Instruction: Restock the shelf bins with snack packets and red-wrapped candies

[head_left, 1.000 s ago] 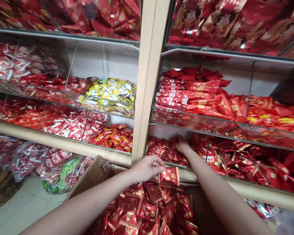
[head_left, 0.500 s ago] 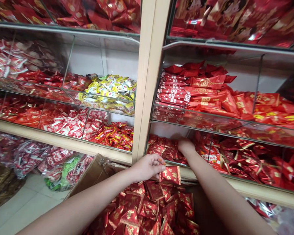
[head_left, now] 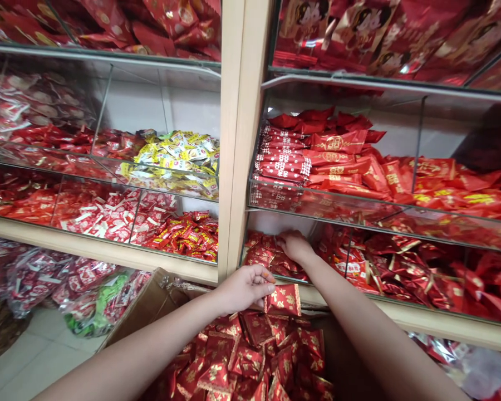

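Observation:
Pinched in my left hand (head_left: 247, 288) is a red packet with gold print (head_left: 283, 299), above a heap of similar packets (head_left: 250, 356) in an open cardboard box (head_left: 129, 312). My right hand (head_left: 294, 246) reaches into the lower shelf compartment, touching the red packets (head_left: 259, 250) lying there. Its fingers curl down onto them, and the fingertips are partly hidden, so any packet in them cannot be made out.
A wooden post (head_left: 234, 139) divides the shelves. Clear dividers and front panels (head_left: 317, 197) edge the compartments. Yellow packets (head_left: 179, 153) lie at left, red bars (head_left: 338, 145) at right. Plastic bags (head_left: 96, 295) sit on the floor at left.
My right hand has moved left within the compartment, and more of it shows. My left hand still holds its packet. The whole view has shifted slightly.

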### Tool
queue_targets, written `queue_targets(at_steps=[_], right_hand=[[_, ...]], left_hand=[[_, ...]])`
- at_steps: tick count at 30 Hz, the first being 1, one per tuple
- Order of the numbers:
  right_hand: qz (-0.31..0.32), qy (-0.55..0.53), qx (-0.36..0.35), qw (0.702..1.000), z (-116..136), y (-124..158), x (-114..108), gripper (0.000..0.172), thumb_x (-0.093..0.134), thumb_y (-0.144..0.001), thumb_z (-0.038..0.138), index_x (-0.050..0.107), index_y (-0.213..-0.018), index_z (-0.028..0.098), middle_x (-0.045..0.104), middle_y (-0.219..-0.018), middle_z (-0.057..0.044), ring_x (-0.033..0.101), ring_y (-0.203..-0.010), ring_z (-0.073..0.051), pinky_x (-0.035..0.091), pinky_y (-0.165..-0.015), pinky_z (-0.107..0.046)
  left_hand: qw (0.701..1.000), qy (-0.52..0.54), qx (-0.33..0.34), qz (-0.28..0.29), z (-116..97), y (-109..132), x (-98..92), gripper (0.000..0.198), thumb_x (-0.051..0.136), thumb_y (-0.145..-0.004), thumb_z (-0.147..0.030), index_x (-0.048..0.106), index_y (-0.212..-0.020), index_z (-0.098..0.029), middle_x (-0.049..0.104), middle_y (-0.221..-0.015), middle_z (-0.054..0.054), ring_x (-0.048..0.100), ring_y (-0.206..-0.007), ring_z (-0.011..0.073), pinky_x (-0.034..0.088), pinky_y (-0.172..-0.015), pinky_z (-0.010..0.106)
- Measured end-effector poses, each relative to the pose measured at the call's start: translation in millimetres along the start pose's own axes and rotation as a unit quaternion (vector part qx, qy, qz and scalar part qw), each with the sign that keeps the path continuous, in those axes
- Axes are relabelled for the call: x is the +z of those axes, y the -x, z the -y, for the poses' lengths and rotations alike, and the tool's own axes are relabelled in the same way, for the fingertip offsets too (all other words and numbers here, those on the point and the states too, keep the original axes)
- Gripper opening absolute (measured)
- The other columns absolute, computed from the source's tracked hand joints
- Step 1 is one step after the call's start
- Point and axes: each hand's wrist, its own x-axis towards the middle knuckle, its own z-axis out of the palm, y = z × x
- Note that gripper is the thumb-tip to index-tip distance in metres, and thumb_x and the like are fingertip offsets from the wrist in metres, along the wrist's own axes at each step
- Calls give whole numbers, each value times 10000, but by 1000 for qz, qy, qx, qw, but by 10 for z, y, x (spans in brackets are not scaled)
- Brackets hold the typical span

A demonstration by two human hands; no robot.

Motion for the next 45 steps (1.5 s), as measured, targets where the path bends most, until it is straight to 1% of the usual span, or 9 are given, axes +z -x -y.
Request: queue_targets(at_steps=[5, 12, 16, 20, 27, 34, 37, 42, 45], right_hand=[[57, -65, -161, 983, 115, 53, -33, 484, 227, -867, 445, 474, -1194, 188, 451, -1259, -48, 379, -1165, -153, 265, -955, -235], [89, -61, -144, 984, 120, 47, -7, 613, 173, -837, 544, 478, -1193, 150, 468, -1238, -90, 404, -1152, -190, 293, -948, -280], [69, -32, -53, 996, 100, 65, -58, 504, 218, -856, 486, 522, -1146, 209, 521, -1188, -54, 459, -1099, -164, 343, -899, -246], [53, 16, 91, 994, -31, 13, -12, 409, 278, -858, 247, 582, -1046, 49, 574, -1053, -208, 547, -968, -274, 424, -774, -357], [48, 27, 137, 989, -194, -65, 63, 347, 353, -771, 54, 588, -1024, 16, 596, -984, -232, 566, -936, -273, 433, -750, -334], [24, -51, -56, 997, 6, -5, 16, 315, 393, -835, 278, 560, -1100, 238, 555, -1147, -14, 475, -1071, -155, 332, -895, -223], [23, -77, -83, 993, 57, -2, -57, 292, 400, -828, 261, 605, -1028, 205, 601, -1072, -29, 530, -990, -157, 369, -844, -218], [-72, -262, -70, 960, 113, 434, -343, 326, 379, -831, 330, 607, -974, 145, 639, -952, -66, 574, -870, -157, 415, -775, -236], [-46, -383, -78, 919, 187, 934, -406, 353, 469, -770, 427, 593, -972, 164, 645, -894, -60, 588, -803, -171, 447, -723, -271]], left_hand=[[1000, -4, -2, -4, 5, -4, -6, 376, 623, -603, -453, 503, -784, -146, 490, -534, -69, 448, -440, 48, 363, -470, 190], [1000, 19, -6, 0, 1, -4, -6, 364, 626, -609, -432, 489, -779, -139, 486, -547, -73, 441, -451, 39, 392, -491, 196], [1000, 10, -1, -2, 7, -3, -5, 357, 622, -615, -427, 490, -780, -140, 485, -544, -73, 443, -450, 39, 392, -490, 196], [1000, 6, -9, -2, 2, -2, 1, 378, 624, -600, -449, 493, -779, -143, 481, -538, -74, 441, -444, 42, 378, -472, 192], [1000, 9, -14, 0, 6, -3, -1, 413, 631, -574, -474, 495, -781, -145, 476, -537, -74, 444, -449, 48, 385, -478, 202], [1000, 2, -4, 2, -8, 9, 1, 377, 622, -599, -446, 499, -782, -141, 486, -546, -67, 446, -454, 48, 388, -474, 199], [1000, 6, 1, -5, 9, -2, 4, 378, 628, -594, -442, 499, -784, -142, 482, -541, -71, 446, -455, 51, 409, -493, 217], [999, 45, 20, -2, 48, -25, 17, 379, 645, -585, -429, 496, -782, -142, 495, -543, -67, 447, -445, 46, 407, -494, 213], [998, 53, 29, -10, 42, -24, 39, 365, 645, -589, -420, 486, -774, -148, 487, -520, -72, 444, -422, 46, 397, -470, 203]])
